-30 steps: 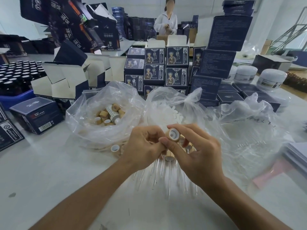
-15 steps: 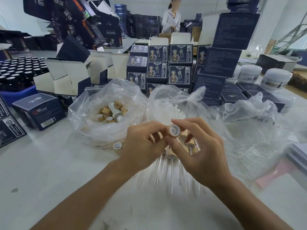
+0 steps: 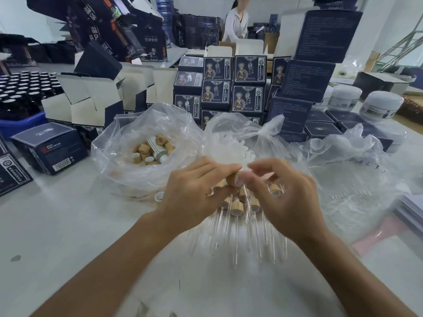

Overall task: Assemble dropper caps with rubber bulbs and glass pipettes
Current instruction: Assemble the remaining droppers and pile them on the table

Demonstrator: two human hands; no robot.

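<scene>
Left hand (image 3: 194,191) pinches one wooden dropper cap (image 3: 233,179) between thumb and fingers, held above the pile, open end toward the right hand (image 3: 281,191). Right hand: fingers curled beside the cap, blurred; cannot tell whether they hold anything.

Below the hands, on the white tabletop (image 3: 68,236): pile of assembled droppers (image 3: 238,209), about six wooden collars visible, glass pipettes fanning toward the viewer; exact count unclear. One loose cap (image 3: 159,197) lies at the bag's edge.

Three clear plastic bags: left bag (image 3: 128,143) with roughly ten caps, middle bag (image 3: 231,143) with white bulbs, uncountable, and right bag (image 3: 357,179), contents indistinct.
</scene>
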